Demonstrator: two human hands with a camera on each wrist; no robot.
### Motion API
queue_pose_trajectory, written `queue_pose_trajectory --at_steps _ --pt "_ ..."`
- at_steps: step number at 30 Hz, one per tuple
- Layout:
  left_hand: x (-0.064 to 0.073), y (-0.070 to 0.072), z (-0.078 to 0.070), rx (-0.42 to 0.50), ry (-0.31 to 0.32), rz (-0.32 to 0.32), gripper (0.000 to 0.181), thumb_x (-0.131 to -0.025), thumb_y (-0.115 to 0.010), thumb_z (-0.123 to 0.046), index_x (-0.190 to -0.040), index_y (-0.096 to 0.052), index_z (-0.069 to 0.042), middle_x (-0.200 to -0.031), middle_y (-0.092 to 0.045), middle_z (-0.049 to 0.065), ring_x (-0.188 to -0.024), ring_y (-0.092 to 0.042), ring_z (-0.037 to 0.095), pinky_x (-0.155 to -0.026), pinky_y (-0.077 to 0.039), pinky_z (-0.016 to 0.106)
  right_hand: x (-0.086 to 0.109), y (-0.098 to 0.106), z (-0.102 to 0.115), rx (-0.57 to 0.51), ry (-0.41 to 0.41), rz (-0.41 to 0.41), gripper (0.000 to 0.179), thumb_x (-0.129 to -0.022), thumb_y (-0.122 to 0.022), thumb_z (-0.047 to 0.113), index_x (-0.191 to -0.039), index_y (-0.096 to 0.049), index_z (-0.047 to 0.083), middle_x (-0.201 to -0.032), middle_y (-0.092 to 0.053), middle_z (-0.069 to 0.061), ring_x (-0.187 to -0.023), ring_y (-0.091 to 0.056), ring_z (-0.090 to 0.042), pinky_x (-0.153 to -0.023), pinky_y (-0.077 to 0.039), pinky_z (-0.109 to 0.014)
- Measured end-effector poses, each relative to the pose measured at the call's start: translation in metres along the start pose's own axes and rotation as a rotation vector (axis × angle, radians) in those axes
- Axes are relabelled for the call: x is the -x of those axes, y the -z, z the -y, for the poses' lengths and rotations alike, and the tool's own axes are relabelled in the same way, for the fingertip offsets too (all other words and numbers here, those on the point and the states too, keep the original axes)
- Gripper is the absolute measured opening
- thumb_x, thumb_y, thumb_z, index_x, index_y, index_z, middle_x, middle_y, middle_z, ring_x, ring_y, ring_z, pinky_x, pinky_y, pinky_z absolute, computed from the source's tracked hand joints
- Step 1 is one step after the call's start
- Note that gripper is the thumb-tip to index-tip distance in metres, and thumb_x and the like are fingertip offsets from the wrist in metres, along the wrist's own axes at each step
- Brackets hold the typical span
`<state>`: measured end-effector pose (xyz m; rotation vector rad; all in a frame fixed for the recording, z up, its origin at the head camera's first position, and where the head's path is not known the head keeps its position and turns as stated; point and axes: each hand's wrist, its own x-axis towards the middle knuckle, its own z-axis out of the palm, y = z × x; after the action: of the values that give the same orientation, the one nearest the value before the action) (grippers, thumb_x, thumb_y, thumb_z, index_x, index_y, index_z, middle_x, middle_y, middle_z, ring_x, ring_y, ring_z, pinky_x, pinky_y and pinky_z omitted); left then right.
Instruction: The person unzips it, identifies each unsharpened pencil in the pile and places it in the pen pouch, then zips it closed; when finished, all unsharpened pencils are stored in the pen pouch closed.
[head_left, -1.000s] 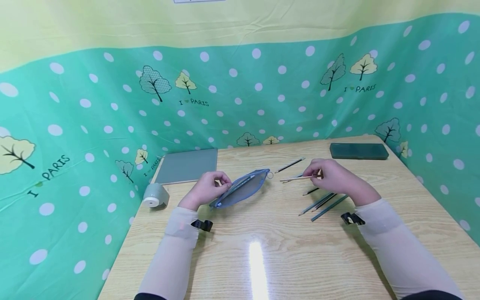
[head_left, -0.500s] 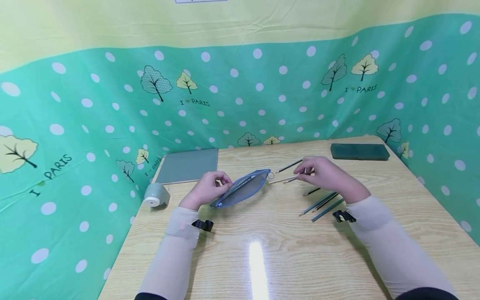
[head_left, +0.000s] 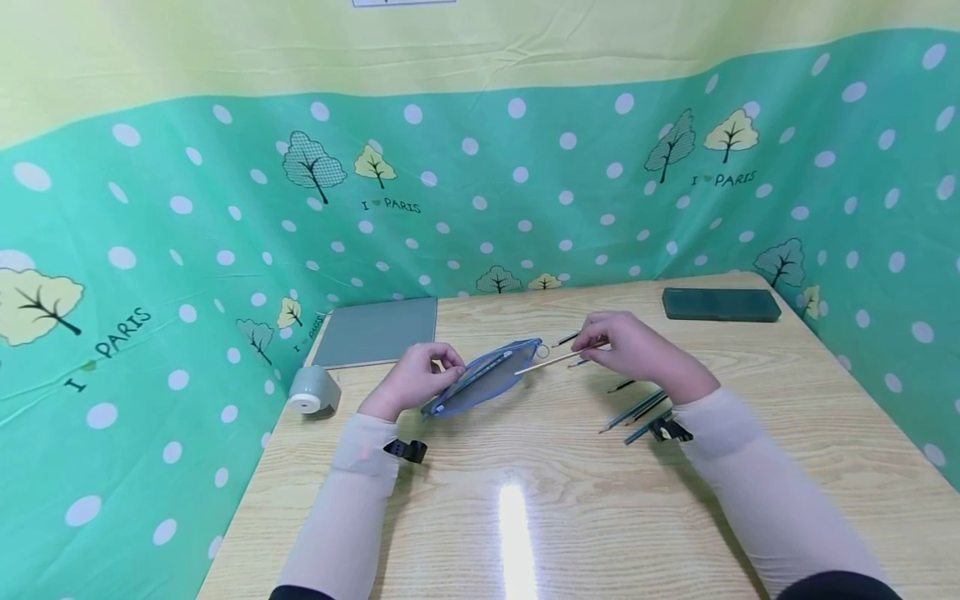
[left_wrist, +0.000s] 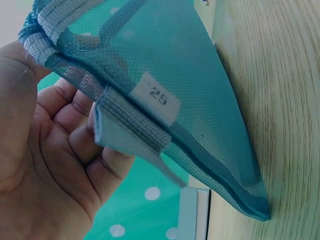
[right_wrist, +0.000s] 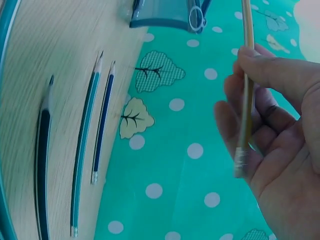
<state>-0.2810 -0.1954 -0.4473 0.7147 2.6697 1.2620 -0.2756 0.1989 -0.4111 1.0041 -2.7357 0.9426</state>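
Observation:
My left hand (head_left: 418,377) pinches the edge of a blue mesh zip pouch (head_left: 497,382), which is tilted with its mouth gaping. A light blue pencil (head_left: 489,364) lies along the inside of the pouch. In the left wrist view the mesh pouch (left_wrist: 200,100) shows a tag (left_wrist: 156,97) marked 25. My right hand (head_left: 626,348) pinches a wood-coloured pencil (head_left: 553,361) between thumb and fingers, its front end overlapping the pouch's right side. In the right wrist view, the wood-coloured pencil (right_wrist: 243,132) has its ferrule end toward my palm.
Several loose pencils (head_left: 637,408) lie on the wooden table (head_left: 450,500) below my right hand, and a dark pencil (head_left: 566,339) lies beyond it. A dark green case (head_left: 720,305) is at the back right. A grey board (head_left: 375,333) and a small grey-green device (head_left: 312,392) stand left.
My right hand has moved left with the wood-coloured pencil, whose front end has reached the pouch's right side. The left hand and pouch have stayed in place.

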Motion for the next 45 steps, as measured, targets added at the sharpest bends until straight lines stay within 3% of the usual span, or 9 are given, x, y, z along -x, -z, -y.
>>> queue_pose_trajectory --at_steps 9,14,21,32,39,45 --pt "0.000 -0.001 -0.001 -0.013 0.006 -0.008 0.008 -0.101 -0.071 -0.019 -0.095 -0.075 -0.017 -0.090 -0.067 0.000 -0.068 -0.062 0.020 -0.063 -0.054 0.035 -0.012 -0.014 0.008 0.101 0.106 -0.040 0.016 -0.090 -0.083 0.004 -0.101 -0.084 0.016 -0.094 -0.063 0.006 -0.090 -0.060 -0.018 -0.079 -0.050 -0.038" --pt "-0.001 -0.001 -0.002 -0.019 0.005 -0.014 0.008 -0.101 -0.071 -0.018 -0.094 -0.075 -0.018 -0.090 -0.068 0.000 -0.071 -0.063 0.021 -0.065 -0.055 0.035 -0.020 -0.021 0.010 0.138 0.119 -0.018 0.014 -0.089 -0.085 0.009 -0.099 -0.084 0.019 -0.091 -0.065 0.010 -0.088 -0.059 -0.019 -0.078 -0.047 -0.038" --pt "-0.001 -0.001 -0.002 -0.017 -0.002 -0.018 0.008 -0.101 -0.071 -0.018 -0.094 -0.075 -0.017 -0.089 -0.067 0.001 -0.067 -0.062 0.020 -0.062 -0.054 0.033 -0.030 -0.031 0.017 0.196 0.132 0.019 0.009 -0.090 -0.085 0.015 -0.098 -0.083 0.019 -0.090 -0.064 0.012 -0.083 -0.057 -0.012 -0.078 -0.048 -0.037" --pt "0.000 -0.001 -0.004 -0.021 -0.009 -0.029 0.008 -0.101 -0.071 -0.017 -0.094 -0.075 -0.016 -0.090 -0.067 0.000 -0.069 -0.062 0.021 -0.063 -0.054 0.034 -0.045 -0.049 0.029 0.239 0.254 -0.010 0.011 -0.086 -0.088 0.011 -0.093 -0.083 0.018 -0.084 -0.063 0.006 -0.078 -0.053 -0.014 -0.077 -0.046 -0.037" --pt "0.000 -0.002 -0.003 0.000 0.001 -0.015 0.012 -0.101 -0.070 -0.016 -0.101 -0.075 -0.006 -0.091 -0.067 0.002 -0.064 -0.061 0.020 -0.059 -0.053 0.032 -0.054 -0.060 0.036 0.273 0.279 0.009 0.010 -0.086 -0.088 0.014 -0.092 -0.084 0.020 -0.085 -0.063 0.007 -0.081 -0.054 -0.013 -0.077 -0.047 -0.036" --pt "0.000 -0.002 -0.004 0.017 0.008 -0.015 0.009 -0.102 -0.070 -0.017 -0.098 -0.075 -0.011 -0.091 -0.067 0.003 -0.061 -0.060 0.019 -0.056 -0.052 0.031 -0.060 -0.069 0.045 0.269 0.306 0.026 0.010 -0.086 -0.087 0.011 -0.092 -0.084 0.018 -0.087 -0.064 0.006 -0.082 -0.059 -0.014 -0.077 -0.051 -0.033"
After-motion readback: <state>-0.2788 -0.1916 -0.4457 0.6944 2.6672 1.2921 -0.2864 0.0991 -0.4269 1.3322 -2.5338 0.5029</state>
